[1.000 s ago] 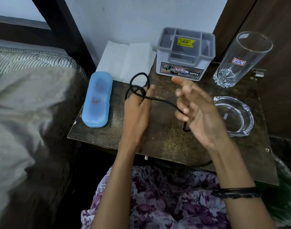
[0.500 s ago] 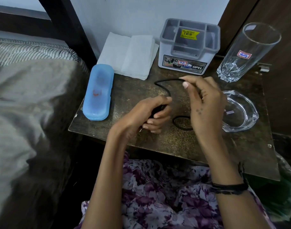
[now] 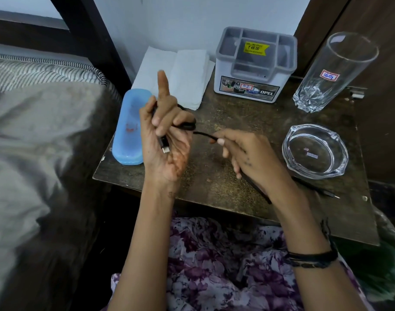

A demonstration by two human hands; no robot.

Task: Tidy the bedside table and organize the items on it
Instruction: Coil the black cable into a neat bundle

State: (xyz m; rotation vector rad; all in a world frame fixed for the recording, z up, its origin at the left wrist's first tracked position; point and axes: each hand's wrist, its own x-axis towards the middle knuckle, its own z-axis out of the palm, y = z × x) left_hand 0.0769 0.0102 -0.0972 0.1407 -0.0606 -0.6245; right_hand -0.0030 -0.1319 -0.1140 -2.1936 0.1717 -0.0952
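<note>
Cable (image 3: pixel 203 134) is only half wound: left hand (image 3: pixel 165 140) grips the coils above the surface (image 3: pixel 225 176), right hand (image 3: pixel 243 153) pinches the loose end. Organizer (image 3: pixel 256 66) looks unfilled, so plenty left.

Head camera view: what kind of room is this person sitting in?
Most likely a bedroom. A bed with a dark frame stands beside a small bedside table holding a drinking glass and folded tissues.
</note>
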